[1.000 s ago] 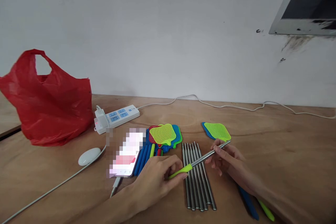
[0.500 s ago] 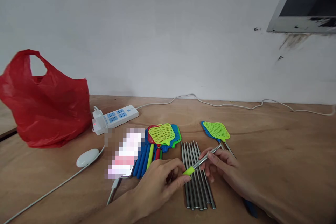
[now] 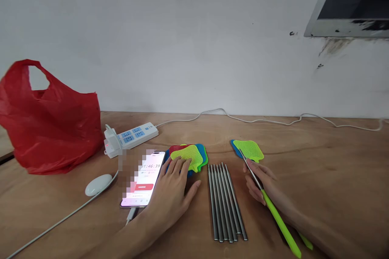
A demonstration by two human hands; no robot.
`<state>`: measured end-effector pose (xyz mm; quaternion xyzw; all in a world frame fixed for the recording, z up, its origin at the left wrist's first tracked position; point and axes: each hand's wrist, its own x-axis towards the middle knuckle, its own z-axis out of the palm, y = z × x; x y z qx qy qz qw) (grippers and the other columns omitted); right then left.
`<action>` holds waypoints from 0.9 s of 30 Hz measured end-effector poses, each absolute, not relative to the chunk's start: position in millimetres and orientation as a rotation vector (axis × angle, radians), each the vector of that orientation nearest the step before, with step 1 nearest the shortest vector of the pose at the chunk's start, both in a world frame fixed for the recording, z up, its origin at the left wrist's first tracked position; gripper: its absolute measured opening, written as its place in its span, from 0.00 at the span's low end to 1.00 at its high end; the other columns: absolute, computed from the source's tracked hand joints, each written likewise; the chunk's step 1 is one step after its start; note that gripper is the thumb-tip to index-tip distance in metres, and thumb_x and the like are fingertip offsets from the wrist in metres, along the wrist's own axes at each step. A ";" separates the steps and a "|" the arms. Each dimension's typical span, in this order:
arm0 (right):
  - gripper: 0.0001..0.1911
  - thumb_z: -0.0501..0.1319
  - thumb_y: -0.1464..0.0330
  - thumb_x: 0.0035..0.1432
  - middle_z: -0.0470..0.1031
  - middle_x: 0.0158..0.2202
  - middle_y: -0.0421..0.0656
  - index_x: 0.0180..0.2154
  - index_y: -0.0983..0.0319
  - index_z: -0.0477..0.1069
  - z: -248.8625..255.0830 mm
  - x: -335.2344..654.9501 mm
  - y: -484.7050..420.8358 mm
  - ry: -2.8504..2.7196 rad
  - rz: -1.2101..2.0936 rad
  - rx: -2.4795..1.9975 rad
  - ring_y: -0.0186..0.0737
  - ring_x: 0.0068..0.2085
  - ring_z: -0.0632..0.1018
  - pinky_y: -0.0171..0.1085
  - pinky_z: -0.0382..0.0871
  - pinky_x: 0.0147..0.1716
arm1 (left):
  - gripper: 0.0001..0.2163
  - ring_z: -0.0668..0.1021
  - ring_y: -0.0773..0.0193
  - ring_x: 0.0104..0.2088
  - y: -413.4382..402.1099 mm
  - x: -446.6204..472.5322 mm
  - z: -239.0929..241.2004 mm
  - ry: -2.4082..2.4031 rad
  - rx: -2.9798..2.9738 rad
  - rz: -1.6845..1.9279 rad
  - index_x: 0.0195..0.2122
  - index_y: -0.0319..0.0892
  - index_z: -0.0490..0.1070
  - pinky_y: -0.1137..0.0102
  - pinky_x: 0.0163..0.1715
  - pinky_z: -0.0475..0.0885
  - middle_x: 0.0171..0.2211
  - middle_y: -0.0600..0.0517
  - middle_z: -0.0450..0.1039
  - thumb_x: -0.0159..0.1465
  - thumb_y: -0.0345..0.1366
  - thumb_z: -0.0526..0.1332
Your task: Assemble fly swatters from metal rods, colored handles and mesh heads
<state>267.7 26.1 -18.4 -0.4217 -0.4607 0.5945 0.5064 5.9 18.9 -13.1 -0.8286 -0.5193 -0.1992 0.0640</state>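
My left hand lies palm down with its fingers stretched over a pile of mesh fly swatter heads. The top one is yellow-green, with red, blue and green ones below. In my right hand is a metal rod with a yellow-green handle, tilted so the bare tip points up and left. Between my hands several bare metal rods lie side by side. Just beyond my right hand rests another yellow-green swatter head on a blue one. My left hand hides the handles near the pile.
A lit phone lies left of my left hand, with a cable plugged in. Behind it is a white power strip. A white oval device and a red plastic bag stand further left. A wall closes off the back.
My left hand has let go of the yellow-green handle and moved left onto the swatter heads. My right hand has swung the handled rod round, its handle now toward the lower right.
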 end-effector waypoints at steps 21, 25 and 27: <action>0.24 0.60 0.54 0.56 0.60 0.09 0.31 0.41 0.69 0.77 -22.3 276.6 33.1 -1.237 1.563 -1.079 0.28 0.09 0.57 0.29 0.49 0.10 | 0.17 0.70 0.41 0.57 25.6 -0.9 -13.7 -1.681 -2.591 -0.719 0.50 0.41 0.66 0.45 0.53 0.69 0.54 0.39 0.70 0.68 0.48 0.57; 0.32 0.62 0.52 0.52 0.63 0.10 0.30 0.51 0.68 0.70 -16.5 271.8 30.4 -1.253 1.492 -1.172 0.29 0.10 0.57 0.29 0.49 0.10 | 0.19 0.73 0.43 0.50 27.0 -0.5 -10.5 -1.718 -2.609 -0.774 0.48 0.40 0.65 0.47 0.48 0.71 0.49 0.41 0.70 0.64 0.48 0.61; 0.33 0.63 0.50 0.51 0.64 0.11 0.30 0.52 0.65 0.66 -14.5 269.1 28.5 -1.251 1.475 -1.205 0.29 0.11 0.58 0.29 0.49 0.10 | 0.21 0.73 0.44 0.49 27.2 0.2 -8.7 -1.734 -2.620 -0.792 0.48 0.40 0.64 0.48 0.47 0.71 0.48 0.41 0.69 0.62 0.49 0.64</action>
